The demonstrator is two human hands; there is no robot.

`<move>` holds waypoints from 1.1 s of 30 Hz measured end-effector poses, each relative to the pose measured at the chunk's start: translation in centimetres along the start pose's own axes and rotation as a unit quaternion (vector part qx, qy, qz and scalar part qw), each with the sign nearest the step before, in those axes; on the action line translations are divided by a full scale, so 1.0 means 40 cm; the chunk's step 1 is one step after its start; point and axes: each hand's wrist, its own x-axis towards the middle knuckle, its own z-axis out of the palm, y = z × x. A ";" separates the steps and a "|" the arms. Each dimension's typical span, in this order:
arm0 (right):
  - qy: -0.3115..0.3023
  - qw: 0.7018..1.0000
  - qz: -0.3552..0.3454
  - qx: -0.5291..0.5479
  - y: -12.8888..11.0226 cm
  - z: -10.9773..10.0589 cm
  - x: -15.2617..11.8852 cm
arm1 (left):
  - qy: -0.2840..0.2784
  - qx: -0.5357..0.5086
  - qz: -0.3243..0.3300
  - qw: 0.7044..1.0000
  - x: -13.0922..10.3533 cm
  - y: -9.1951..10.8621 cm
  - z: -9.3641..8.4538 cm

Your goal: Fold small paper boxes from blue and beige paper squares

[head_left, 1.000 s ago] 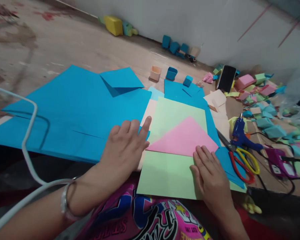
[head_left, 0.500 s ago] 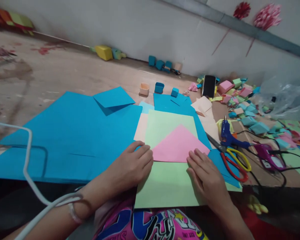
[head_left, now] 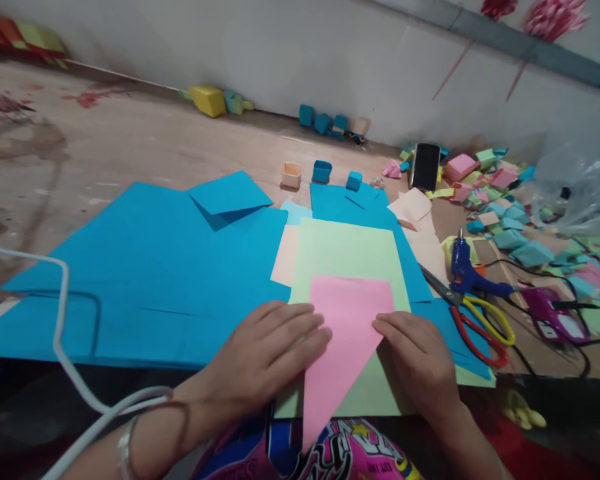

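Note:
A pink sheet of paper (head_left: 347, 320), folded with a slanting lower right edge, lies over light green paper (head_left: 350, 250). Its lower point reaches past the table edge over my lap. My left hand (head_left: 275, 350) rests on the pink paper's left side, fingers stretched out and side by side, thumb hidden. With bent fingers, my right hand (head_left: 417, 353) pinches the pink paper's right edge. Large blue sheets (head_left: 175, 267) spread out to the left of my hands. Beside my right hand lie scissors (head_left: 465, 313) with red and yellow handles.
A blue glue gun (head_left: 467, 270) lies beyond the scissors, near a purple corded device (head_left: 553, 317). Several small folded paper pieces (head_left: 510, 213) are heaped around a phone (head_left: 425, 167) at right. A white cable (head_left: 63, 327) crosses the left side. Small paper boxes (head_left: 323, 171) stand behind.
The pink paper has turned from a wide triangle pointing away to a shape with its point towards me. My left hand has moved right onto it, and my right fingers have closed on its edge.

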 end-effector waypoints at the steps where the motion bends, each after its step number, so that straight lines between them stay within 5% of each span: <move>1: -0.001 1.000 -0.002 0.010 -0.001 0.000 0.000 | 0.003 -0.002 -0.018 1.000 0.004 -0.006 0.015; 5: -0.014 0.999 -0.011 0.027 -0.001 0.001 -0.003 | 0.016 -0.051 -0.056 0.997 0.021 -0.019 0.054; 13: -0.018 1.000 0.018 -0.008 0.044 -0.011 -0.006 | 0.003 -0.126 -0.161 0.979 0.025 -0.015 0.053; 24: -0.059 0.991 0.106 0.054 0.052 -0.011 0.032 | -0.045 -0.054 -0.359 0.931 0.058 -0.001 0.072; 33: -0.069 0.986 0.147 0.049 0.049 -0.008 0.040 | -0.048 0.027 -0.363 0.930 0.077 0.009 0.083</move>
